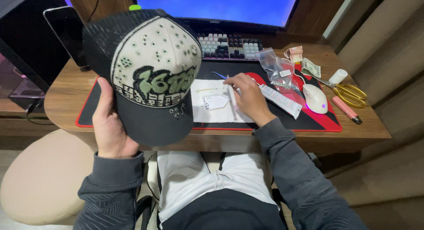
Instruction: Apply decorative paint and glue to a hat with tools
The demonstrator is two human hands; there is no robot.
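My left hand (109, 124) grips the brim of a black and cream cap (145, 71) with a green design and small studs on its front, holding it up above the desk's left side. My right hand (248, 97) rests on a white cloth (212, 113) on the desk mat, fingers closed on a thin blue-handled tool (218, 75) that points left. A small white hexagonal tray (217, 102) with tiny dark dots lies on the cloth just left of that hand. A white tube (280, 99) lies to its right.
A red-edged black desk mat (309, 121) covers the wooden desk (66, 93). Behind it stand a keyboard (229, 46) and a monitor (221, 4). To the right lie clear plastic bags (278, 68), a white mouse (316, 98), gold scissors (349, 93), a pink lighter (347, 110), banknotes (310, 67). A phone (66, 31) stands at left.
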